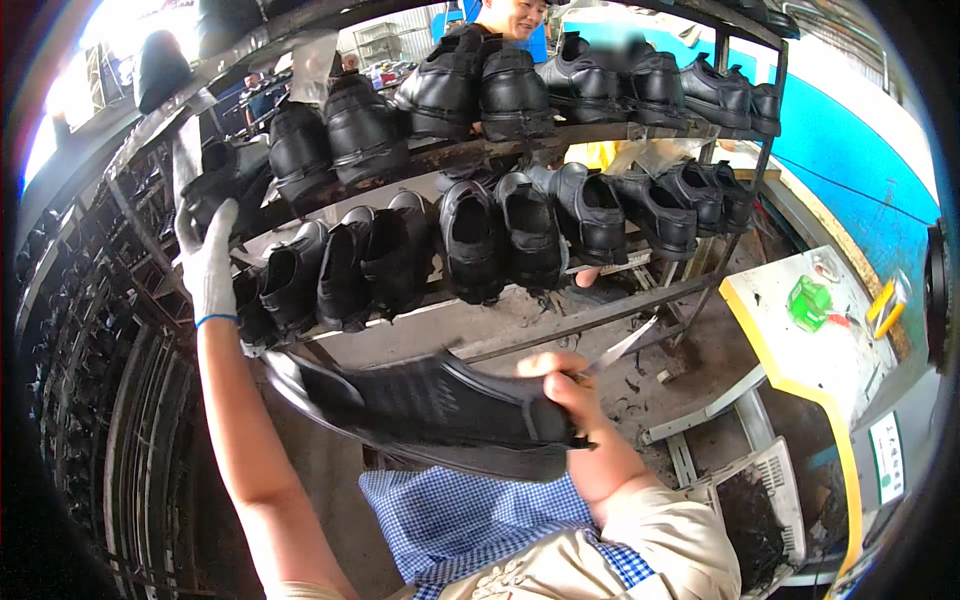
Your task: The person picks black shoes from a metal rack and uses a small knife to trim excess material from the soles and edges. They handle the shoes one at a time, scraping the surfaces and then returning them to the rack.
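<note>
My left hand (209, 265), in a white glove with a blue cuff edge, reaches up to the rack's left end. Its fingers and thumb grip the end of a black shoe (222, 185) on the upper tier. Across my front, a larger-looking black shoe (440, 410) is tilted, its opening toward the left and slightly blurred. My bare right hand (565, 385) is closed at that shoe's right end. A knife (628, 343) with a pale pointed blade juts up and right from the same hand; its handle is mostly hidden.
A metal rack (560, 330) carries rows of black shoes (470, 235). Behind it stands a person (515, 20). On the right are a yellow-edged table (790, 350), a green object (808, 303), a yellow tool (887, 306) and a crate (790, 490) with dark scraps. More racks line the left.
</note>
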A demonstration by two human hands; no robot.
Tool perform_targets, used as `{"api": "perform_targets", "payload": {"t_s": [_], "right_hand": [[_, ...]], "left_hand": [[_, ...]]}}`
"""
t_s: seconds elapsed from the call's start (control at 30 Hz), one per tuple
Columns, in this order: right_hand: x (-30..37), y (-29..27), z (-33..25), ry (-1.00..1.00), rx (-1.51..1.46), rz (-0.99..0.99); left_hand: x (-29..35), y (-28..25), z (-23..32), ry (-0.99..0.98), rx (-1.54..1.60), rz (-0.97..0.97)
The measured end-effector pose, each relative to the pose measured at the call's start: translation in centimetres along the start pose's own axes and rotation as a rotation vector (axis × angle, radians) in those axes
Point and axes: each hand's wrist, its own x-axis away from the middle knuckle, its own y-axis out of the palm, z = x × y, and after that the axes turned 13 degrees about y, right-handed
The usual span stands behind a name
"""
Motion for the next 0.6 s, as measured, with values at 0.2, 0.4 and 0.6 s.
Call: {"api": "perform_targets", "payload": {"t_s": [0.2, 0.4, 0.6], "right_hand": [[5.2, -12.6, 2.1, 0.245, 0.423, 0.228], [6.7, -18.1, 9.8, 0.437, 0.399, 0.558], [7.7, -22.5, 14.2, 0.321, 0.78, 0.697]], "left_hand": [[0.2, 1.6, 0.1, -0.007, -0.001, 0.003], [1.7, 0.7, -0.6, -0.066, 0.298, 0.01], [12.8, 1.2, 2.9, 0.025, 0.311, 0.17]]}}
